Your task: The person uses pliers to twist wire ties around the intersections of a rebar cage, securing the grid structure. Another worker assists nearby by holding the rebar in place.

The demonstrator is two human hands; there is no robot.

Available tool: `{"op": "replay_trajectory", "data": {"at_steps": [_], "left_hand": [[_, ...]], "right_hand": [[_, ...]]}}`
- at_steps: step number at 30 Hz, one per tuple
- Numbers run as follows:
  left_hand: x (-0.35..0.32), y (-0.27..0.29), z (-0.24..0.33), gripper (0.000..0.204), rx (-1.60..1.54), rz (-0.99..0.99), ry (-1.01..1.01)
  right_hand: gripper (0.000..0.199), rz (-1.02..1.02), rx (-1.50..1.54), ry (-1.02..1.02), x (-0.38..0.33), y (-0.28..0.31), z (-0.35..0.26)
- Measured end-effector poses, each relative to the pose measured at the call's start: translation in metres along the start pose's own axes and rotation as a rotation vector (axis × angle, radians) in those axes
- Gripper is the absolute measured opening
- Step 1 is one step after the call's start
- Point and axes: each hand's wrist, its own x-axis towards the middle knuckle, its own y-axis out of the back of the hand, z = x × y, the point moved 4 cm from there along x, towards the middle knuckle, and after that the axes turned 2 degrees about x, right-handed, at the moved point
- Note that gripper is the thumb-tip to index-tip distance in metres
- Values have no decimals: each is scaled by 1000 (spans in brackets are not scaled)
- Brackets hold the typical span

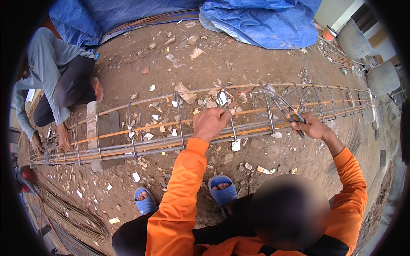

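A long rebar cage (162, 143) lies across the dirt ground, its bars rusty and ringed by several square stirrups. My left hand (210, 123) is closed around the top of one stirrup (228, 112) near the cage's middle. My right hand (312, 127) grips the handle of a metal tying tool (278, 101), whose head lies against the upper bar to the right of the left hand. Both my sleeves are orange. My feet in blue sandals (223, 192) stand just in front of the cage.
Another person in a grey shirt (47, 64) crouches at the left with both hands (63, 137) on the cage's end. A concrete block (101, 128) props the cage. Blue tarps (260, 21) cover heaps behind. Wire coils (72, 217) lie at lower left, and grey tubs (354, 40) stand at upper right.
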Motion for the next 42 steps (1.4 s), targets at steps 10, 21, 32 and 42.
{"op": "replay_trajectory", "data": {"at_steps": [10, 21, 32, 42], "left_hand": [[9, -13, 10, 52, 44, 172, 301], [-115, 29, -81, 22, -69, 1017, 238], [-100, 5, -81, 33, -16, 802, 213], [-97, 4, -86, 28, -10, 804, 265]], "right_hand": [[36, 366, -304, 324, -10, -38, -107], [64, 99, -900, 395, 94, -67, -223], [57, -73, -1022, 121, 96, -97, -252], [18, 337, -1688, 787, 170, -75, -307]]}}
